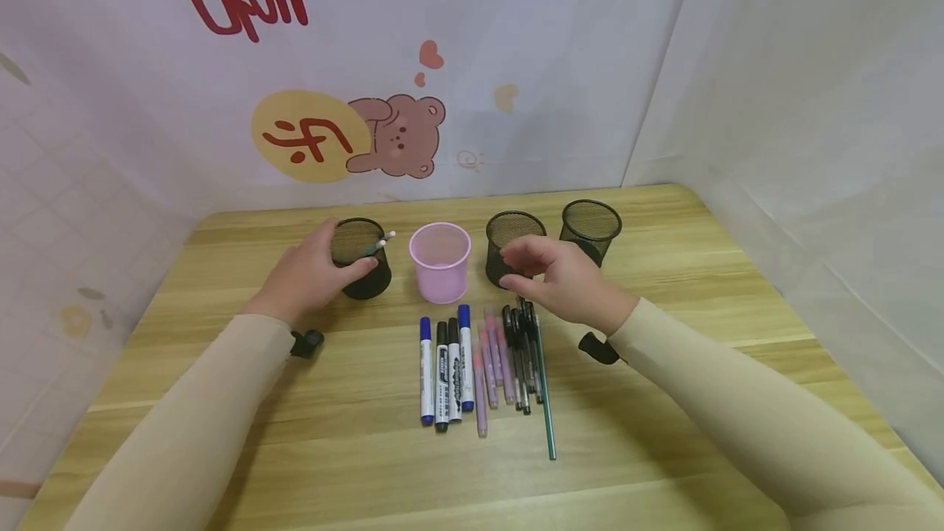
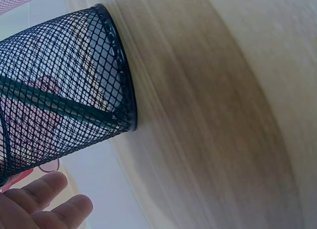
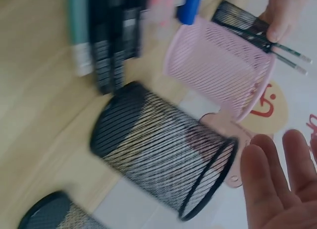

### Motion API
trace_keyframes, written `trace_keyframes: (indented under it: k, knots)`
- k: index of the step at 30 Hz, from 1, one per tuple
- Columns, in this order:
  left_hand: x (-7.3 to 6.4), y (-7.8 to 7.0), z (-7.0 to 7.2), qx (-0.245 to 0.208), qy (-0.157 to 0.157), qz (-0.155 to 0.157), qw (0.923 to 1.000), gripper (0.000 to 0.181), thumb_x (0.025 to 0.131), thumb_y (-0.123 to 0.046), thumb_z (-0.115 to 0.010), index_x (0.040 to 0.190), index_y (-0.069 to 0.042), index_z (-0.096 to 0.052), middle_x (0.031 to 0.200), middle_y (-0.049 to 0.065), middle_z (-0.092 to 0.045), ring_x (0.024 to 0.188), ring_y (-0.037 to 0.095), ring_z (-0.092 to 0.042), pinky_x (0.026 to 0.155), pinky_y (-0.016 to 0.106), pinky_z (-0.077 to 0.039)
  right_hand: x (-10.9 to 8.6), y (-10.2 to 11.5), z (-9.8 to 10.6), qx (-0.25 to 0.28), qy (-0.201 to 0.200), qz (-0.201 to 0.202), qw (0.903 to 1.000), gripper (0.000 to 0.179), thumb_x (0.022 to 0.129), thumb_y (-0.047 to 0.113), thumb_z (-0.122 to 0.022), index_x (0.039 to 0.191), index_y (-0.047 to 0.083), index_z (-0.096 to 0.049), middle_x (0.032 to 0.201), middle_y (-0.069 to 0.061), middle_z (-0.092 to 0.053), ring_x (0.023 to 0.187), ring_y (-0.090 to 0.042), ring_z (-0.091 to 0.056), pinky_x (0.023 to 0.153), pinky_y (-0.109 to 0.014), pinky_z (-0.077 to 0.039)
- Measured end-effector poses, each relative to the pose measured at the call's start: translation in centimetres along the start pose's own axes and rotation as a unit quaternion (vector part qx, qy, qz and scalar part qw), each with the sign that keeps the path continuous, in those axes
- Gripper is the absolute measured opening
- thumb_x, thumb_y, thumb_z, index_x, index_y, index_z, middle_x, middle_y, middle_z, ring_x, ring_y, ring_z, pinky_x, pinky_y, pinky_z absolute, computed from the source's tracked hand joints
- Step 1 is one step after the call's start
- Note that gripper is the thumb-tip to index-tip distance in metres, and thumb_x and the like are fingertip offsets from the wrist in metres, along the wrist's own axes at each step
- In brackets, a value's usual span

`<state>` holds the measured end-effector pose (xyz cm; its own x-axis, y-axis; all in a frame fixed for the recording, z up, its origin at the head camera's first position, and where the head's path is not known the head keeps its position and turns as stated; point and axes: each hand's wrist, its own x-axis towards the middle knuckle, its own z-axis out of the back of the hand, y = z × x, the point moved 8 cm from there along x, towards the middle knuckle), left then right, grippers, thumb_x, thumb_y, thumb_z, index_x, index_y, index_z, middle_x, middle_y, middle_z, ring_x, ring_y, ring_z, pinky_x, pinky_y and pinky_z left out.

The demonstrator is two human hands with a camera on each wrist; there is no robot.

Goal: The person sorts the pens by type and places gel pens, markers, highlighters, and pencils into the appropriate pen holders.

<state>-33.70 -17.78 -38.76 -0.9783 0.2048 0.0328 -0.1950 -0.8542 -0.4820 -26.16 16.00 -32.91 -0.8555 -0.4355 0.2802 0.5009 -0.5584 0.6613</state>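
Observation:
My left hand (image 1: 304,273) grips a black mesh pen cup (image 1: 366,279) at the left, thumb across its front near the rim. Two green pencils (image 1: 378,246) with white ends lean out of that cup, and a pencil shaft shows through the mesh (image 2: 29,125) in the left wrist view. Over the black pens, my right hand (image 1: 564,281) is held with nothing in it, fingers loosely bent beside another black mesh cup (image 1: 509,229). That cup (image 3: 163,144) stands apart from the fingertips in the right wrist view.
A pink mesh cup (image 1: 441,273) stands between the two black ones, and a further black cup (image 1: 592,224) is at the right. Before them lie several markers (image 1: 442,375), pink pens (image 1: 492,367), black pens (image 1: 524,359) and one green pencil (image 1: 547,400).

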Motion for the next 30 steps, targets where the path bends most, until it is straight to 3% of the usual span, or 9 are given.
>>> trace_keyframes:
  k: [6, 12, 19, 23, 30]
  knots:
    - [-0.1, 0.0, 0.0, -0.001, 0.000, 0.003, 1.0000, 0.087, 0.092, -0.072, -0.064, 0.153, -0.015, -0.040, 0.141, 0.013, -0.061, 0.124, 0.042, -0.062, 0.104, 0.065, -0.048, -1.8, -2.3, -0.3, -0.061, 0.065, -0.035, 0.9955, 0.029, 0.093, 0.018, -0.081, 0.118, 0.007, -0.073, 0.118, -0.011, -0.076, 0.108, -0.029, -0.072, 0.095, -0.047, -0.060]
    - [0.0, 0.2, -0.1, 0.002, 0.003, 0.005, 1.0000, 0.095, 0.089, -0.081, -0.059, 0.155, -0.015, -0.038, 0.143, 0.013, -0.059, 0.127, 0.044, -0.061, 0.106, 0.067, -0.047, -3.1, -4.0, -1.3, -0.135, 0.119, -0.065, 0.9816, 0.037, 0.091, 0.028, -0.083, 0.120, 0.008, -0.074, 0.108, -0.008, -0.078, 0.099, -0.023, -0.072, 0.088, -0.044, -0.060]
    - [-0.1, 0.3, -0.1, 0.002, 0.006, 0.009, 0.9999, 0.101, 0.088, -0.084, -0.057, 0.158, -0.014, -0.035, 0.146, 0.014, -0.057, 0.129, 0.045, -0.059, 0.108, 0.068, -0.045, -4.4, -4.6, -2.7, -0.197, 0.169, -0.059, 0.9640, 0.039, 0.086, 0.039, -0.087, 0.110, 0.011, -0.073, 0.098, -0.002, -0.074, 0.090, -0.018, -0.070, 0.081, -0.039, -0.058]
    - [-0.1, 0.2, -0.1, 0.002, 0.006, 0.010, 0.9999, 0.107, 0.084, -0.090, -0.053, 0.157, -0.014, -0.036, 0.146, 0.014, -0.057, 0.130, 0.045, -0.058, 0.108, 0.068, -0.045, -5.2, -4.7, -3.2, -0.228, 0.185, -0.053, 0.9545, 0.040, 0.084, 0.045, -0.088, 0.106, 0.015, -0.073, 0.097, 0.002, -0.073, 0.086, -0.012, -0.065, 0.080, -0.037, -0.057]
    - [0.0, 0.2, -0.2, 0.002, 0.009, 0.010, 0.9999, 0.105, 0.085, -0.090, -0.053, 0.156, -0.015, -0.036, 0.145, 0.013, -0.057, 0.129, 0.045, -0.059, 0.108, 0.068, -0.045, -6.8, -4.8, -4.3, -0.269, 0.193, -0.048, 0.9425, 0.050, 0.081, 0.051, -0.088, 0.115, 0.016, -0.075, 0.106, 0.003, -0.070, 0.093, -0.014, -0.066, 0.089, -0.042, -0.059]
